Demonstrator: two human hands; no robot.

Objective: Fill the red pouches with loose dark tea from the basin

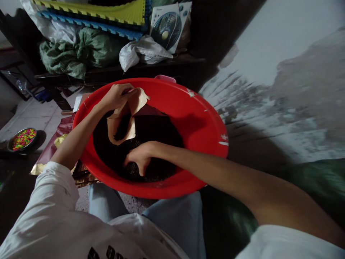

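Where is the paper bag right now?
In the head view, left of centre, the paper bag is held by the left hand within the rim of the red basin, beyond the right hand.

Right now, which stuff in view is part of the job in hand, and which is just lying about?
In use:
paper bag, held by left hand
dark loose material, right hand in it
red basin holding it

Likely lying about:
bowl of bright pieces
foam mats
green sack
fan box

Illumination is dim, brightest on the wall (pixel 291 39) at upper right. A soft-edged shadow falls inside the tub (pixel 212 133), right of centre. Lower corners lose detail; wide-angle distortion stretches the frame edges.
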